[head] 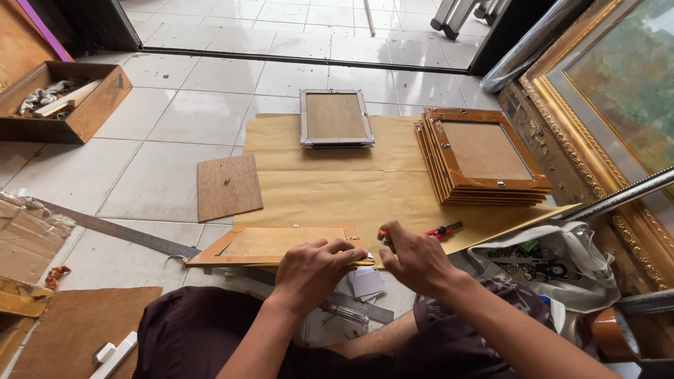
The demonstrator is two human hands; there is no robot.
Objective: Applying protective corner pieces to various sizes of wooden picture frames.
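Note:
A wooden picture frame (274,244) lies face down in front of me on brown paper (351,186), partly over my lap. My left hand (312,270) presses on its near right corner. My right hand (414,258) sits just right of that corner, closed on a small orange-handled tool (385,237) held at the frame's edge. Small white cards (365,282) lie under and between the hands. A red and black utility knife (444,229) rests on the paper just beyond my right hand.
A stack of wooden frames (481,158) and a silver frame (335,118) sit farther back. A loose backing board (228,186), a long metal ruler (119,230), a white bag of hardware (554,263), tape roll (612,335), a wooden box (60,102) and a gilt painting (611,98) surround me.

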